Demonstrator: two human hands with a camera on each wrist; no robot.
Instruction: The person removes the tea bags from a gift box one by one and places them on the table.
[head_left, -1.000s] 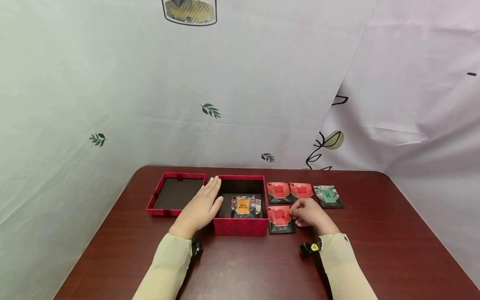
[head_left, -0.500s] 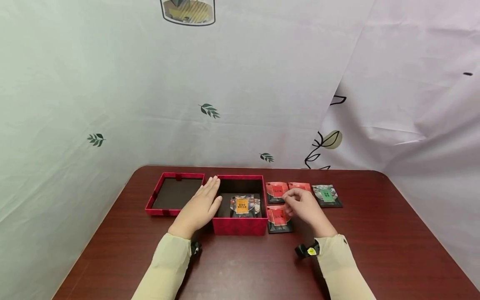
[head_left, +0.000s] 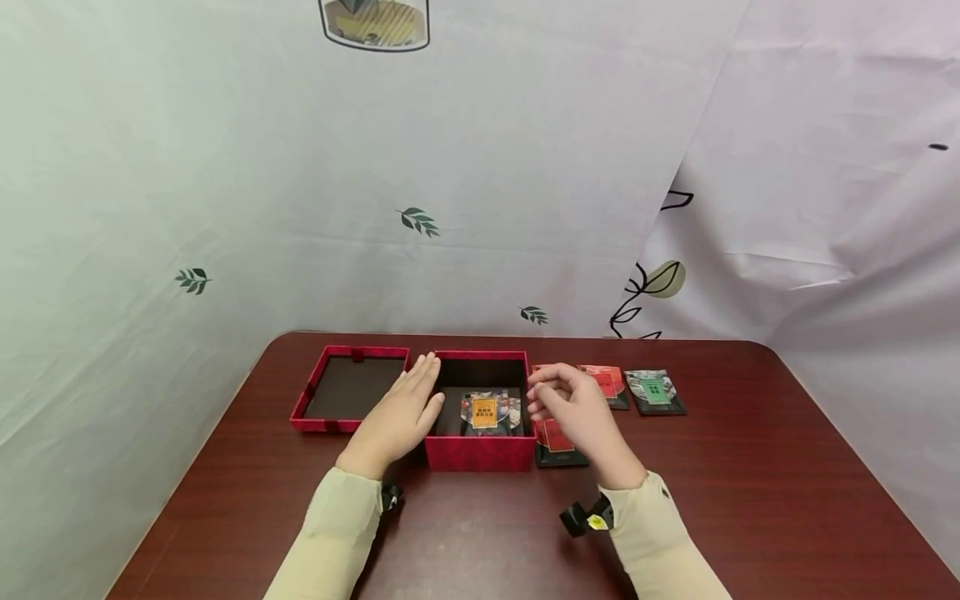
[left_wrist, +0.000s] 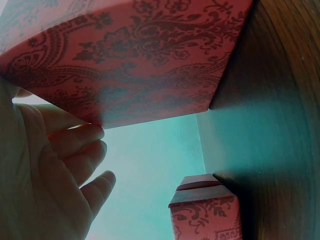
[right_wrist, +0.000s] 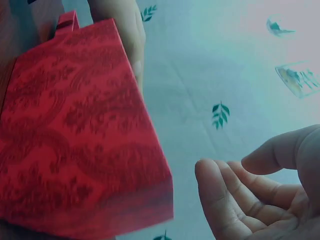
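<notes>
A red patterned box (head_left: 480,455) stands uncovered in the middle of the table. Inside it lies a dark sachet (head_left: 483,413) with an orange label. My left hand (head_left: 393,421) rests along the box's left rim, fingers straight; in the left wrist view its fingertips sit at the edge of the box wall (left_wrist: 165,75). My right hand (head_left: 581,417) hovers by the right rim, fingers loosely bent. In the right wrist view, a gap shows between thumb and fingers (right_wrist: 210,185), with nothing in it. It partly covers a red-and-black sachet (head_left: 558,454) and mostly hides another behind.
Left of the box lies its red-edged lid (head_left: 352,387), dark inside face up. To the right are one more red sachet (head_left: 609,385) and a sachet with a green label (head_left: 654,392). A pale printed cloth (head_left: 480,167) hangs behind the table (head_left: 480,533).
My right hand has moved left from beside the red sachets to the box's right rim, holding nothing. The left hand and the box stay where they were.
</notes>
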